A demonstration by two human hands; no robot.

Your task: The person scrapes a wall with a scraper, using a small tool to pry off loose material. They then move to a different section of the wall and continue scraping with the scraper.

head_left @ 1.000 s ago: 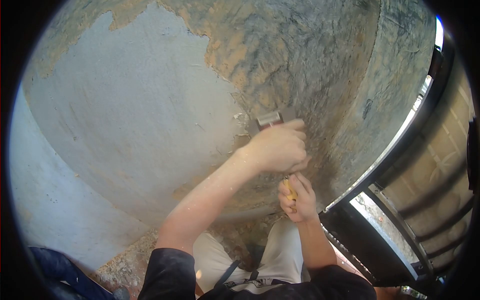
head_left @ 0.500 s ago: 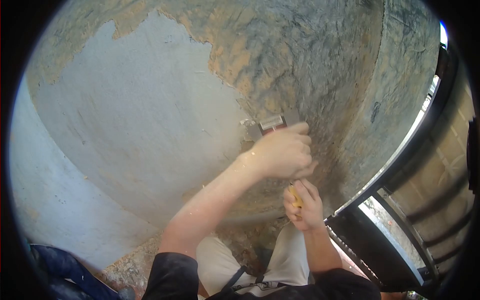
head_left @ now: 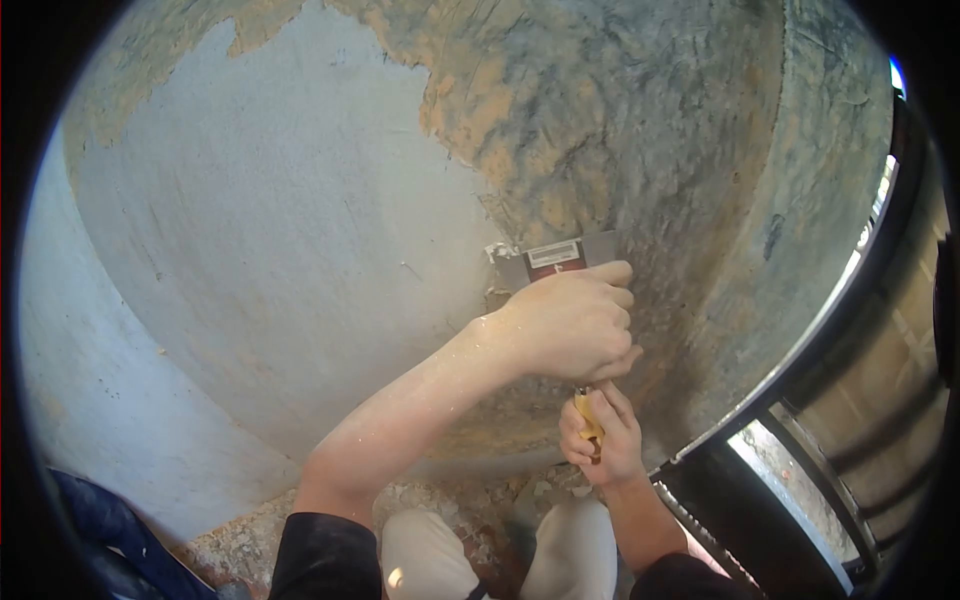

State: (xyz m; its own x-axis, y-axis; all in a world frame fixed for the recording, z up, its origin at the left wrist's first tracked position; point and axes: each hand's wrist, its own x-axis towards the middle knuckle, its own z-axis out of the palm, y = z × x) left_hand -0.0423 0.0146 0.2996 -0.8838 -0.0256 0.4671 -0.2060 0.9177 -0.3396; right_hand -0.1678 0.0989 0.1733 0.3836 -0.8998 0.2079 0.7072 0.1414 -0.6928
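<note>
My left hand [head_left: 575, 325] is closed round a wide scraper, a putty knife [head_left: 557, 256] with a broad grey blade and a red and black middle. Its blade lies at the wall, beside the edge of the pale grey layer, and a small whitish clump [head_left: 500, 250] shows at its left corner. Just below, my right hand [head_left: 612, 445] grips a tool with a yellow handle [head_left: 590, 418]. The upper end of that tool is hidden behind my left hand, so its kind cannot be made out.
The wall [head_left: 650, 150] has a rough brown and grey area beside a smooth pale grey layer [head_left: 290, 200]. Debris [head_left: 250, 545] covers the floor at its foot. Dark blue cloth [head_left: 120, 540] lies lower left, and a dark metal frame [head_left: 770, 500] stands at the right.
The view has shifted slightly. In it, both hands and the scraper sit a little lower, and more of the scraper blade shows above my left hand. Both grips are kept.
</note>
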